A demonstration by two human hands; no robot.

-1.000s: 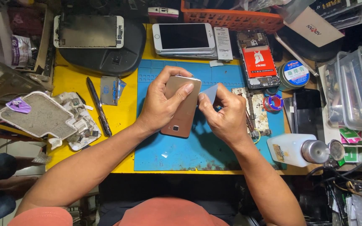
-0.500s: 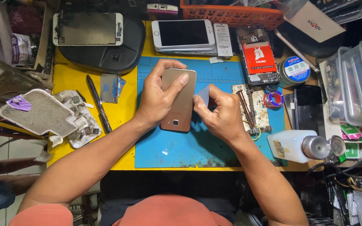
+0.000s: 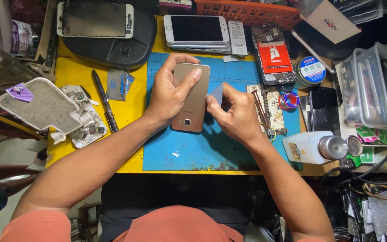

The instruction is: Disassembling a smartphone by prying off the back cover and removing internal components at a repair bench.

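A gold smartphone (image 3: 192,106) lies back side up on the blue work mat (image 3: 189,152), camera end toward me. My left hand (image 3: 169,92) grips it from the left, fingers curled over its top edge and back. My right hand (image 3: 234,114) pinches a thin blue-grey plastic card (image 3: 216,94) against the phone's right edge. Both forearms reach in from the bottom of the view.
A white phone (image 3: 197,30) and an opened phone with a red part (image 3: 273,56) lie behind the mat. A black pen (image 3: 104,105), a white bottle (image 3: 312,147), a solder spool (image 3: 288,101), clear boxes (image 3: 372,89) and broken parts (image 3: 45,105) crowd the yellow bench (image 3: 126,116).
The phone has straightened from a tilt to nearly upright under my left hand. My right hand with the card has slid a little along the phone's right edge.
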